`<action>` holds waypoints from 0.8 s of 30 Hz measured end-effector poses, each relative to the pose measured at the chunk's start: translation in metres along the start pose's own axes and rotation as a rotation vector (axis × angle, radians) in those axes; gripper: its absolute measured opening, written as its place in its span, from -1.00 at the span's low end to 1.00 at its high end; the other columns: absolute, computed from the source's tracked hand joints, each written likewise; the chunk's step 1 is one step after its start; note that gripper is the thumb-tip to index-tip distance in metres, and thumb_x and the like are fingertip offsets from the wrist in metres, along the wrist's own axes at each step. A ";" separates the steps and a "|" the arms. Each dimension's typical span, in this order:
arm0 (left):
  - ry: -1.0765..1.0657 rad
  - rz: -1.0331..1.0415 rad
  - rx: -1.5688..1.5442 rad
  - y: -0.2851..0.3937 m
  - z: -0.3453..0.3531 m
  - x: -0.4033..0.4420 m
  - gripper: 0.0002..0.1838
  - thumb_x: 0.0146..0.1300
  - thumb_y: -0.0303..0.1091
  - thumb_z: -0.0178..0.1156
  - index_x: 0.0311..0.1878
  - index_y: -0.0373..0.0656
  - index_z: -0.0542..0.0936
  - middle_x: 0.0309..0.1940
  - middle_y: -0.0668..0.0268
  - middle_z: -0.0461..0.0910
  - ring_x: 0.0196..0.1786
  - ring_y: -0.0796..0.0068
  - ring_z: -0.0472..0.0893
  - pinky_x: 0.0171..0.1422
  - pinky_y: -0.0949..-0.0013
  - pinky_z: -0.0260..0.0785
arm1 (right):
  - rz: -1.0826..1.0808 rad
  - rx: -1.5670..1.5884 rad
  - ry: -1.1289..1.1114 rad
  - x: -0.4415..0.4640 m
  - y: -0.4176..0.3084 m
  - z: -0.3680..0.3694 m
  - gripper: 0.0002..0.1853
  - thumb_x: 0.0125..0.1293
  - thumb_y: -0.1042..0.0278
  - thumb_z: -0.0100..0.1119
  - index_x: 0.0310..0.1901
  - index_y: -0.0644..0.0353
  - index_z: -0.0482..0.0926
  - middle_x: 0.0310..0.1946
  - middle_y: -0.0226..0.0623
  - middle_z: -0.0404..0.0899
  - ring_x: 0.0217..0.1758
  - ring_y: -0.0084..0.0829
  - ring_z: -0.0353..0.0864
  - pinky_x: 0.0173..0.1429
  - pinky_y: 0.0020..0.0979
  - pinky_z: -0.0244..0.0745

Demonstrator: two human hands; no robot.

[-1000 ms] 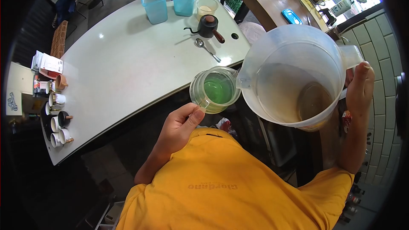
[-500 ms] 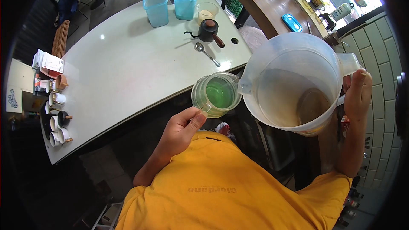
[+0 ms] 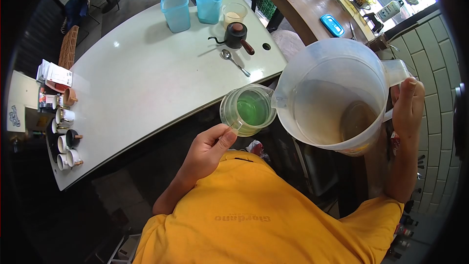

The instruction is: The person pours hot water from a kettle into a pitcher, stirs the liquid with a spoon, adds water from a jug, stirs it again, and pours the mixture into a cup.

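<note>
Large pitcher (image 3: 312,93): in the head view, tipped toward the small jug (image 3: 251,107), spout right by its rim, contact unclear.
Small jug: held in front of the body, beside the white table (image 3: 137,88), green inside.
Left hand (image 3: 211,150): pinched on the small jug's handle.
Right hand (image 3: 409,107): wrapped around the large pitcher's handle.
White table: bearing dark kettle (image 3: 235,35), spoon (image 3: 226,54), blue containers (image 3: 176,13), clear cup (image 3: 234,13).

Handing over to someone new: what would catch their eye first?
A large, translucent white plastic jug, gripped by the right hand, dominates the right side. Beside it, the left hand holds a small, clear, round jug showing green inside. Two light-blue plastic tubs stand far back on the curved white table.
</note>
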State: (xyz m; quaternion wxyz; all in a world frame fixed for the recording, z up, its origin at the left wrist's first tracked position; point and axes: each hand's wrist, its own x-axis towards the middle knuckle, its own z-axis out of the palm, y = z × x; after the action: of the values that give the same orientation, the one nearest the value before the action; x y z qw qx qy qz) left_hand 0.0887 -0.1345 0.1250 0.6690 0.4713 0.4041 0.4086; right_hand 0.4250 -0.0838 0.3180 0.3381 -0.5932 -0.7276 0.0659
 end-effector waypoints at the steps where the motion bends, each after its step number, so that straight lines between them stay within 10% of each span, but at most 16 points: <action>1: 0.005 -0.005 0.005 0.000 0.001 0.000 -0.72 0.45 -0.20 0.06 -0.26 -0.24 0.53 -0.51 0.59 0.29 -0.43 0.80 0.17 -0.38 0.61 0.07 | -0.004 0.001 -0.005 0.000 0.001 -0.001 -0.37 0.50 -0.14 -0.27 -0.63 0.19 0.21 -0.71 -0.58 0.10 -0.59 -0.70 0.01 -0.50 -0.46 -0.15; 24: -0.098 -0.033 -0.229 -0.017 -0.002 0.011 -0.72 0.45 -0.24 0.05 -0.35 -0.21 0.48 -0.46 0.53 0.32 -0.35 0.73 0.22 -0.24 0.58 0.11 | 0.038 -0.005 -0.054 -0.004 0.002 -0.004 -0.39 0.51 -0.11 -0.28 -0.62 0.19 0.20 -0.69 -0.55 0.13 -0.57 -0.69 0.04 -0.49 -0.47 -0.10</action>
State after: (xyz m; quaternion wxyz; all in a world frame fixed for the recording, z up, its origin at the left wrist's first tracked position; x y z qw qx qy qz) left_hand 0.0938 -0.1276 0.1062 0.7441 0.4046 0.3294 0.4173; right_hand 0.4290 -0.0878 0.3184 0.3157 -0.6056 -0.7253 0.0866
